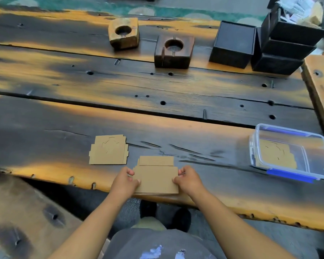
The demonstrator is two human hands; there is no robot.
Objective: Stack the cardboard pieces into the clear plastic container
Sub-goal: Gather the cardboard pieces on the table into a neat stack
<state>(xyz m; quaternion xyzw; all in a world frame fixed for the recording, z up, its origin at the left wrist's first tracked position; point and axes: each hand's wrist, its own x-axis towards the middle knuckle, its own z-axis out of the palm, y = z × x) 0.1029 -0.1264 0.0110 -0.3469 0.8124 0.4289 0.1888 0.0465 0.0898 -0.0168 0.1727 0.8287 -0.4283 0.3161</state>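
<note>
A small stack of flat brown cardboard pieces (156,177) lies at the table's near edge. My left hand (124,184) grips its left side and my right hand (187,179) grips its right side. Another cardboard piece (108,152) with a cut-out outline lies flat on the table, up and to the left of the stack. The clear plastic container (254,146) with blue clips stands at the right, open, and holds cardboard (276,155) flat on its bottom.
Two wooden blocks with round holes (124,33) (173,51) stand at the far side of the dark plank table (120,86). Black boxes (233,44) and a stack of black trays (286,45) stand at the far right. A wooden bench (26,208) runs at the lower left.
</note>
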